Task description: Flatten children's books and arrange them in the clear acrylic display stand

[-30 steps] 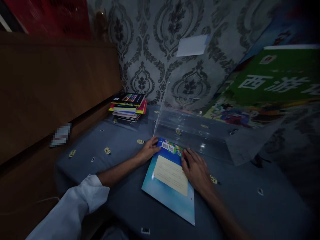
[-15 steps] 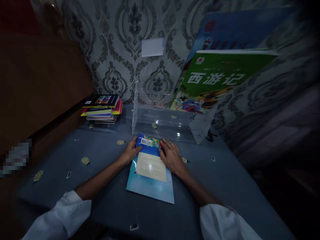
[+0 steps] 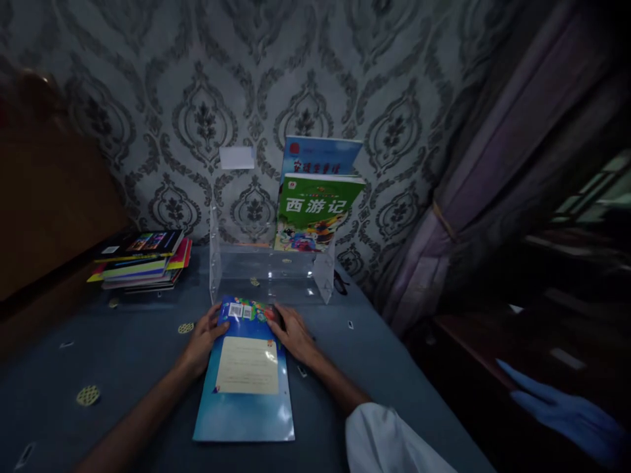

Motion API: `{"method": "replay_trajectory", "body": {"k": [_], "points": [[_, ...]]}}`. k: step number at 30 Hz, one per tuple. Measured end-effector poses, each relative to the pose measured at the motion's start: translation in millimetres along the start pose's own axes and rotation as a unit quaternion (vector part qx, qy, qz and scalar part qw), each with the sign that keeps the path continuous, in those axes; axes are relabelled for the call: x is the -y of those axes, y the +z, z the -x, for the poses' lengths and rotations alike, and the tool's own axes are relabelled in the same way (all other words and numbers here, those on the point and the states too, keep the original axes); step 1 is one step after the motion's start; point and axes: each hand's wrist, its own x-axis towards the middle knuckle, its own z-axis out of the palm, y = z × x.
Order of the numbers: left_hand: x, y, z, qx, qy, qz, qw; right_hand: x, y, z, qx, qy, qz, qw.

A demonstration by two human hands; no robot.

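A blue book (image 3: 246, 417) lies back cover up on the table, with barcodes at its far end and a cream text panel in the middle. My left hand (image 3: 203, 338) grips its far left edge, thumb on the cover and fingers along the side. At the far right edge, my right hand (image 3: 294, 334) holds the book the same way, partly covering its corner. Just beyond stands a clear acrylic book rack (image 3: 215, 256). Leaning in its right part are a green book (image 3: 315, 205) and, behind it, a taller blue book (image 3: 323, 152).
A stack of books (image 3: 140, 263) sits at the left rear. A white card (image 3: 237, 157) is at the rack's top left. Dark glasses (image 3: 340, 283) lie behind the rack's right side. A tied purple curtain (image 3: 444, 223) hangs at right, above a blue glove-like item (image 3: 566, 410).
My view has swung to the right and up, bringing the curtain and the right side of the room into sight. Both hands stay on the blue book's far edges.
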Motion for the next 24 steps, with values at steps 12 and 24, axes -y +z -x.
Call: {"method": "replay_trajectory", "body": {"k": [12,24], "points": [[-25.3,29.9,6.7,0.043,0.051,-0.034,0.997,17.6,-20.2,0.9,-0.001,0.169,-0.519,0.838],[-25.0,36.0,-3.6,0.100,0.085,-0.090,0.987,15.5,-38.0,16.9,0.011,0.086,-0.426,0.901]]}}
